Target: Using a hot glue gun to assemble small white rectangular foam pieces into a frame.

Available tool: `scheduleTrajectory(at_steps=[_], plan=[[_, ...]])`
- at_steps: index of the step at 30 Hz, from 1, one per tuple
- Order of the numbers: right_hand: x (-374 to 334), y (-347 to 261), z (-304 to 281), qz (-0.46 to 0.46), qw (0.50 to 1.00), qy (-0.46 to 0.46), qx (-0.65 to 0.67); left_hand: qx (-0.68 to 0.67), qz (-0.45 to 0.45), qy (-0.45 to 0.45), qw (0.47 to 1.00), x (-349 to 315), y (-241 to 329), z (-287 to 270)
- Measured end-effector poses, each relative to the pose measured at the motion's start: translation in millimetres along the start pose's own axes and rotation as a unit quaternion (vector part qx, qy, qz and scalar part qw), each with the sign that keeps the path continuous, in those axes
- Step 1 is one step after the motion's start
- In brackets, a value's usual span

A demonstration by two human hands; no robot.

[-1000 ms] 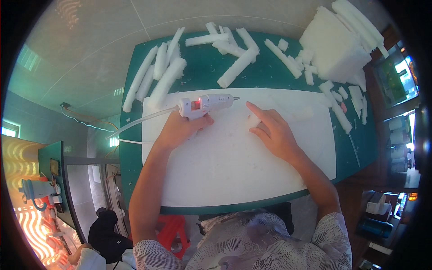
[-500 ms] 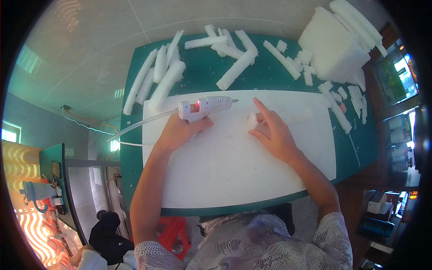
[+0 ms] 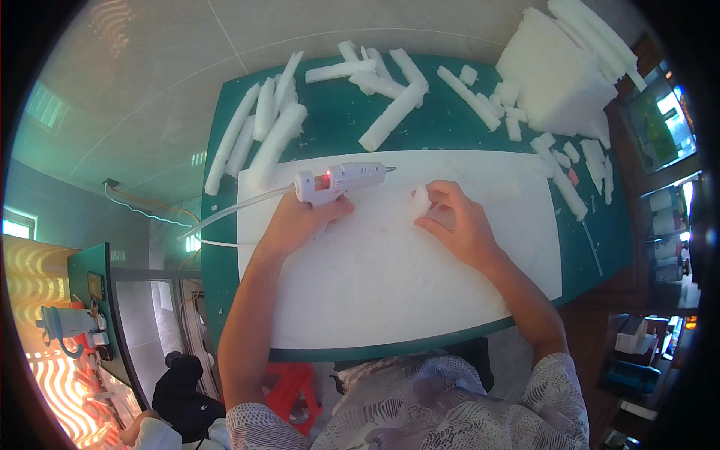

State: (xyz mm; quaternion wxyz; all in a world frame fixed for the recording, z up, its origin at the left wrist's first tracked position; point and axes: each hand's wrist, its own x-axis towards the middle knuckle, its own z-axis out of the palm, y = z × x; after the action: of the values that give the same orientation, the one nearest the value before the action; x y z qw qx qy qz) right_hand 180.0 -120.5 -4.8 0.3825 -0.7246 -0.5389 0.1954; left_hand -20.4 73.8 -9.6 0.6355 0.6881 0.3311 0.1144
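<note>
Green bench [image 3: 322,112], white strips [image 3: 393,118] lying loose, seemingly none glued yet. Left hand [image 3: 296,221]: fingers wrapped round glue gun [image 3: 349,180]. Right hand [image 3: 466,225]: fingers slightly parted, pinching small white piece [image 3: 421,202].

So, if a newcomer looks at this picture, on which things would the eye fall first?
Probably first on the white hot glue gun, glowing red at its side, in the left hand over the white sheet. Next may come the big foam-like block at the green table's far right corner, then the small white piece pinched in the right hand.
</note>
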Motion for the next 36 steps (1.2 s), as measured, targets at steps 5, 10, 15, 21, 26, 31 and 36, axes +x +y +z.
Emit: scheduleTrajectory(at_steps=[5, 10, 15, 21, 26, 31, 36], plan=[[-0.6, -1.3, -0.8, -0.016, 1.000, 0.004, -0.021, 0.005, -0.004, 0.011, 1.000, -1.9, -0.4, 0.0], [-0.9, 5.8, -0.8, -0.040, 0.999, 0.003, -0.029, 0.004, -0.006, 0.011, 1.000, -0.1, -3.1, 0.4], [-2.1, 2.1, -1.8, -0.070, 0.997, 0.017, -0.038, 0.016, -0.013, 0.014, 1.000, -0.2, -2.6, -0.3], [-0.5, 2.7, -1.6, -0.082, 0.995, 0.013, -0.050, 0.012, -0.011, 0.016, 1.000, 1.2, -4.1, 0.2], [-0.8, 1.5, -0.9, -0.098, 0.994, 0.012, -0.051, 0.022, -0.020, 0.017, 0.999, -1.3, -1.3, -0.1], [-0.8, 1.4, -1.5, -0.108, 0.992, 0.010, -0.059, 0.011, -0.003, 0.003, 1.000, -2.0, 2.9, 1.2], [0.0, 2.6, 0.1, -0.124, 0.990, 0.015, -0.062, 0.014, -0.006, 0.013, 1.000, -1.0, -1.1, 0.5]])
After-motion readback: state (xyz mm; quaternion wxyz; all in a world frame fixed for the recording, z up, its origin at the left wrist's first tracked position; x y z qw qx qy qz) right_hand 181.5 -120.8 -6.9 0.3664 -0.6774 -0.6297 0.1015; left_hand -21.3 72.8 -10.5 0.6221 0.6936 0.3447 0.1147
